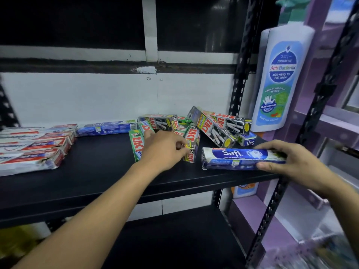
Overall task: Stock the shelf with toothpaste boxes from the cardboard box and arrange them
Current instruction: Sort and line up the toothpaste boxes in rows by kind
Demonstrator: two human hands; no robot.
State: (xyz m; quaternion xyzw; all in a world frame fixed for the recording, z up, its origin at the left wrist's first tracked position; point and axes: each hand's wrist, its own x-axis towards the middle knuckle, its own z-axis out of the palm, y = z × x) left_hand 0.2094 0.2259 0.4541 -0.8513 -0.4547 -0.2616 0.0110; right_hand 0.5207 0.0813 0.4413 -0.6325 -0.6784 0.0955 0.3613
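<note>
On the black shelf (97, 167) lies a loose heap of Zact toothpaste boxes (217, 127), black and green, in the middle and right. My left hand (165, 148) reaches into the heap and pinches the end of a black Zact box (192, 144). My right hand (291, 160) grips a blue Safi toothpaste box (239, 158) by its right end, just above the shelf's front right part. A second blue Safi box (106, 128) lies flat along the back. Red and white toothpaste boxes (35, 148) are stacked at the left. The cardboard box is out of view.
A tall white bottle of kids' wash (279, 78) stands on a purple shelf unit (330, 123) just right of the rack's black upright (242, 65). A lower black shelf (174, 239) lies beneath. A white wall closes the back.
</note>
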